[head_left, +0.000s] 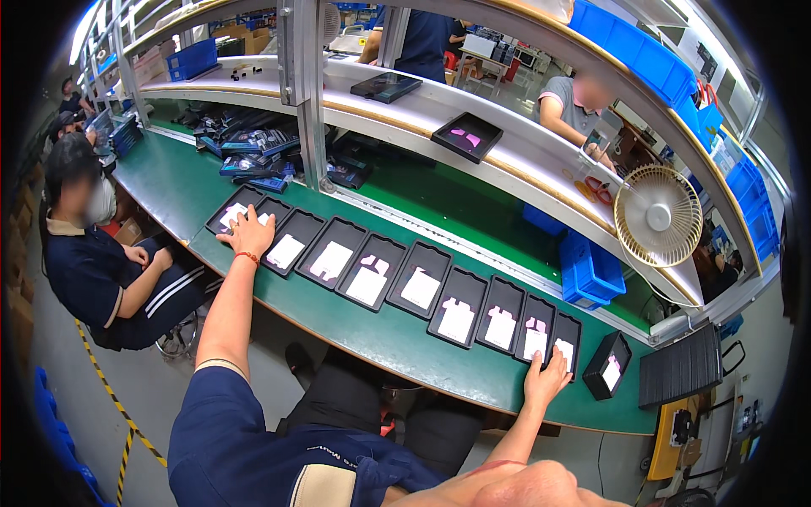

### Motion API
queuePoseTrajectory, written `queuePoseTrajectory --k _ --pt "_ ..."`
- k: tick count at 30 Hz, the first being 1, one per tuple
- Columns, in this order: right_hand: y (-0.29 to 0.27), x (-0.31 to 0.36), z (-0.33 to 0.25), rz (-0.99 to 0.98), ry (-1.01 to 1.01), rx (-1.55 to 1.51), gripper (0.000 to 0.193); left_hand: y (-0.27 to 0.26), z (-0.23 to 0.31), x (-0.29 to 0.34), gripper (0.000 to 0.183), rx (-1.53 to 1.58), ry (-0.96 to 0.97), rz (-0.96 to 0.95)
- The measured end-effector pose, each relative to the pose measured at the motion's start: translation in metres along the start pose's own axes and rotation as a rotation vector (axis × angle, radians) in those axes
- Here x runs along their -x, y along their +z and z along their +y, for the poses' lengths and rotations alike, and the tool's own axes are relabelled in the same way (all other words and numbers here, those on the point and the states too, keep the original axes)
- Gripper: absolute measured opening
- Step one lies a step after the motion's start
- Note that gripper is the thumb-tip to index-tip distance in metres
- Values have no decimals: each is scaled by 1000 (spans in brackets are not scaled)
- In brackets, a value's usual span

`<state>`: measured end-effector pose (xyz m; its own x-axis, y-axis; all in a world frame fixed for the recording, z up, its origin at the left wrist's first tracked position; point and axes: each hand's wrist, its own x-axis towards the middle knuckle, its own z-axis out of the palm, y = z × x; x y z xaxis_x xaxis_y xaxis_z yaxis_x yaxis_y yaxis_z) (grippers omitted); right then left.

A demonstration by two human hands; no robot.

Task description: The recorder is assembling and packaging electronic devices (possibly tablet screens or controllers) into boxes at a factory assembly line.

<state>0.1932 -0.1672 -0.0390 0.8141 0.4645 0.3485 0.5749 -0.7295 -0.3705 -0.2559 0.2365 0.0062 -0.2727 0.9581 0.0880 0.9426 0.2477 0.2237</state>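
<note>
A row of black shallow trays (408, 306) runs along the near side of the green workbench, most holding a white card (420, 289) and some also showing pink pieces. My left hand (247, 232) lies spread over the two trays at the left end, fingers on or just above their white cards. At the other end, my right hand (547, 378) reaches the near edges of the last two trays, its fingers apart. Neither hand grips anything that I can see. A further black tray (596, 380) with a white card stands tilted, apart from the row at the right.
A stack of black trays (681, 372) stands at the bench's right end. Dark packages (253, 144) lie heaped at the back left. A metal post (311, 127) and a raised shelf (372, 106) bound the far side. A fan (658, 211) and a seated co-worker (93, 245) flank the bench.
</note>
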Motion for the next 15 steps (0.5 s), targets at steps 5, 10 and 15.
queuePoseTrajectory --k 5,10,15 --pt "-2 1 -2 4 0 -3 53 2 0 -1 69 -4 1 1" --pt "-1 0 -1 -3 -4 -6 52 0 0 -1 69 -9 0 5" --pt "-2 1 -1 6 -5 -3 53 1 -1 0 69 3 1 0"
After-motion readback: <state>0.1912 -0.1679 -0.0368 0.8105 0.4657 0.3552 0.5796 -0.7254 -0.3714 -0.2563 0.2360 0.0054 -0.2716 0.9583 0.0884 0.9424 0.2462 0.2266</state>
